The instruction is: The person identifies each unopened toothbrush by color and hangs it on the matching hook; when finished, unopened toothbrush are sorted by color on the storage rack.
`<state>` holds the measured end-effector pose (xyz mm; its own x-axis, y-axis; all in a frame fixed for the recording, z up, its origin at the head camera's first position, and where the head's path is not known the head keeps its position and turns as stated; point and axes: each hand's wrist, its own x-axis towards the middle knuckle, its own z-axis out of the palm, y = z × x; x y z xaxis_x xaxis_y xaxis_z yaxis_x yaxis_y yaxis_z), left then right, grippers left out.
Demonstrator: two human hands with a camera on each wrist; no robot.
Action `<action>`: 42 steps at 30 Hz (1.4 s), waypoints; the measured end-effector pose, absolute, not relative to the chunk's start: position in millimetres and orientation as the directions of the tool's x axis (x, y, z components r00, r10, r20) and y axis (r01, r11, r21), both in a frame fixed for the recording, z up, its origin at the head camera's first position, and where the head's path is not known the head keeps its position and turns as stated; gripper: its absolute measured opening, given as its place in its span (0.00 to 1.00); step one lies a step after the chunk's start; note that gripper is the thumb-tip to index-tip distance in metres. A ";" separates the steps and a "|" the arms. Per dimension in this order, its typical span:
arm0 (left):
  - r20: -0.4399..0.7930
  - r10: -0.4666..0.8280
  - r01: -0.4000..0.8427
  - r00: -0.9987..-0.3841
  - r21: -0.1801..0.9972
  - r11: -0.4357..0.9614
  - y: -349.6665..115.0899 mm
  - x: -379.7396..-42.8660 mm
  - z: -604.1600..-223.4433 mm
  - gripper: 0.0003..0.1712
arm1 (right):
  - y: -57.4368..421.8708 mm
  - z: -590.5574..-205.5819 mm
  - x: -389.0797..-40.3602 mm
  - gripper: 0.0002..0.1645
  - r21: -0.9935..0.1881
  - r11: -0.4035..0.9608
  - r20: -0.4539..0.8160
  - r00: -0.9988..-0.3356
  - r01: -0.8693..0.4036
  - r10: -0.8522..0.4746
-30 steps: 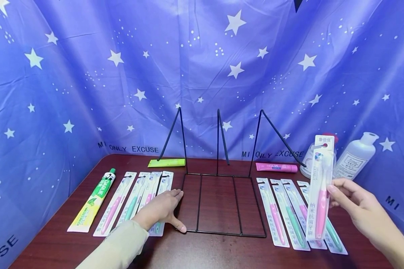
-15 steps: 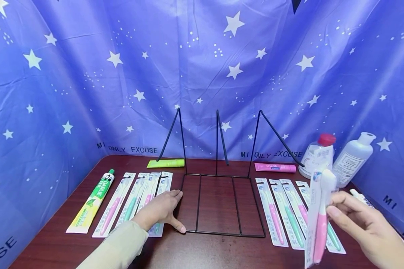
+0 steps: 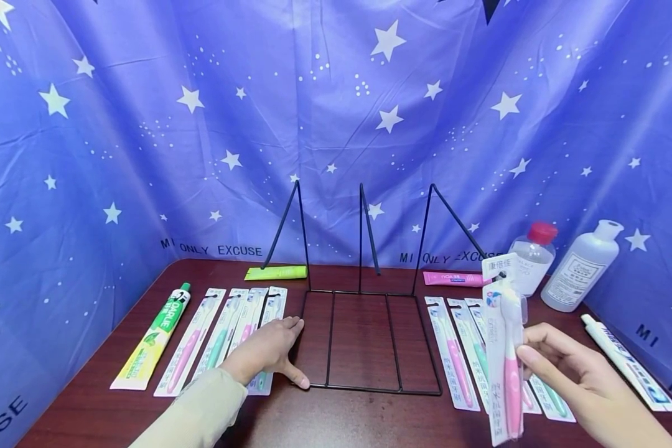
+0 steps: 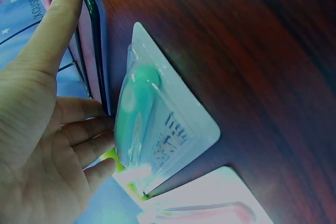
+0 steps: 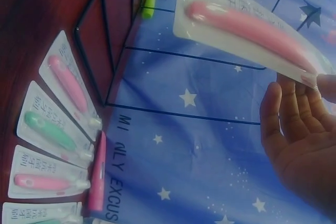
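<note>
My right hand [image 3: 579, 376] pinches a pink toothbrush in a blister pack [image 3: 505, 361] between thumb and fingers, held nearly upright above the right-hand row of packs. In the right wrist view the handle end of this pack [image 5: 241, 30] points away from the hand. My left hand [image 3: 266, 351] lies against the left side of a black wire rack [image 3: 375, 390], thumb at its front corner, fingers extended. Beside that hand, the left wrist view shows a green toothbrush pack [image 4: 184, 124] on the table. The rack has several long prongs sloping down from its uprights.
Packaged toothbrushes lie in rows left [image 3: 185, 354] and right [image 3: 453, 361] of the rack. A Darlie toothpaste tube [image 3: 151, 342] lies far left, a white tube [image 3: 630, 364] far right. Lime [image 3: 277, 272] and pink [image 3: 453, 279] tubes lie behind. Two bottles [image 3: 582, 267] stand back right.
My right hand has moved left and slightly down with the pink toothbrush pack, which swung and turned on the way. The white tube at right came into view. My left hand stays put.
</note>
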<state>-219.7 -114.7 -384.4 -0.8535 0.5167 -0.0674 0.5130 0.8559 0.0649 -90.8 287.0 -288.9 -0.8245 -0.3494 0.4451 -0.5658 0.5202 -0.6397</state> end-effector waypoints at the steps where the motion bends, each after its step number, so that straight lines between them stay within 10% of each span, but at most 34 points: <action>1: -0.063 0.518 0.515 -0.853 0.064 0.855 -114.7 -219.7 -384.8 0.70 | 285.5 -288.7 -91.2 0.13 -0.636 0.537 0.440 -0.832 -0.555 -0.338; 28: -0.054 0.516 0.515 -0.855 0.046 0.856 -114.4 -217.8 -383.6 0.69 | 257.0 -292.6 -148.2 0.07 -0.551 0.667 0.563 -0.813 -0.501 -0.146; 42: -0.065 0.514 0.512 -0.856 0.043 0.858 -113.8 -217.4 -381.6 0.70 | 258.5 -289.3 -197.4 0.10 -0.710 0.530 0.449 -0.878 -0.463 -0.166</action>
<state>-217.4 -113.8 -381.6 -0.8556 0.5136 -0.0650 0.5118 0.8580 0.0433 -197.4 258.5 -289.3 -0.8780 -0.1661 0.4490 -0.4634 0.5301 -0.7101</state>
